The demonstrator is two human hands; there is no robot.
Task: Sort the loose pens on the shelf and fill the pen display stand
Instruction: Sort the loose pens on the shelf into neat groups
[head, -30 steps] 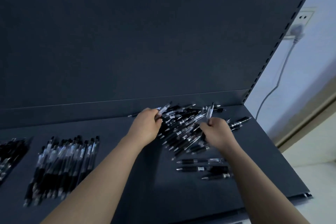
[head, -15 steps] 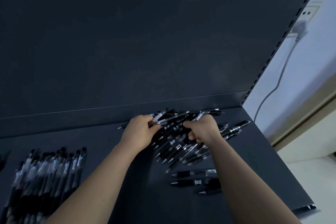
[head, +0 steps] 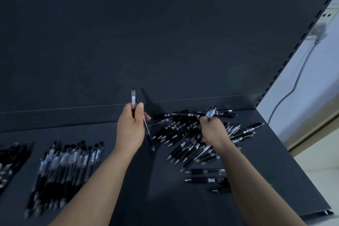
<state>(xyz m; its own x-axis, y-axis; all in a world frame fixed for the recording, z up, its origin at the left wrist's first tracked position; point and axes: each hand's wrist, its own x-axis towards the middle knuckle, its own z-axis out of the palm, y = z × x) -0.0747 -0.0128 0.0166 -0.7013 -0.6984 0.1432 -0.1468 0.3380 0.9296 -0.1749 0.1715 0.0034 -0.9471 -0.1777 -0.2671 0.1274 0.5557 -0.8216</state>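
Note:
A loose pile of black and clear pens [head: 185, 134] lies on the dark shelf [head: 165, 198] at the right. My left hand [head: 131, 128] is raised just left of the pile, closed around a few clear pens [head: 133, 100] that stick up and down from the fist. My right hand [head: 213, 132] rests on the pile and grips a couple of clear pens [head: 211, 113] pointing up. A sorted row of clear-barrelled pens [head: 67, 169] lies at the left, and a darker group of pens [head: 11, 161] sits at the far left edge. No display stand is in view.
Three black pens [head: 207, 180] lie apart in front of the pile, near my right forearm. The shelf's dark back panel [head: 146, 42] rises behind. A slotted upright [head: 293, 55] bounds the right side, with a wall socket and grey cable [head: 293, 86] beyond it.
My left hand has lifted out of the pile and moved left with pens in it. My right hand has shifted right on the pile, with pens held upward.

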